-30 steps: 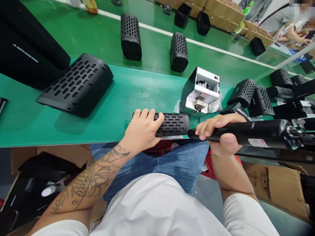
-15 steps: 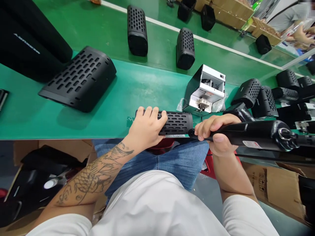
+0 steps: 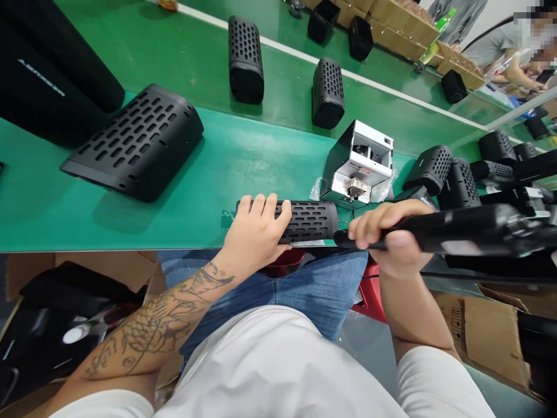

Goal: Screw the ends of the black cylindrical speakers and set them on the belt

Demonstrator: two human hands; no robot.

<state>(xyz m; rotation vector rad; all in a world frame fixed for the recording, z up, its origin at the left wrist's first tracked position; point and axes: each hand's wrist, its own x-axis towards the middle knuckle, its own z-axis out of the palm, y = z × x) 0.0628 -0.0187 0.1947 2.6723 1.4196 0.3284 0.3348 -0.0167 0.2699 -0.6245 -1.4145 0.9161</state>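
My left hand is wrapped over the left part of a black slotted housing, which lies at the bench's near edge. My right hand grips a black electric screwdriver, held level with its rear end to the right and a little blurred. The screwdriver's nose touches or nearly touches the right end of the housing; the tip itself is hidden. Just behind stands a silver and black screw feeder. Farther left, a larger black slotted housing rests on the green mat.
A tall black case stands at the far left. Two slotted housings sit at the back, and several more crowd the right. Cardboard boxes are below the bench. A person works at the far right.
The screwdriver's rear end has swung slightly up while its nose stays by the housing's right end. My left hand keeps its hold. The whole view has shifted a little.
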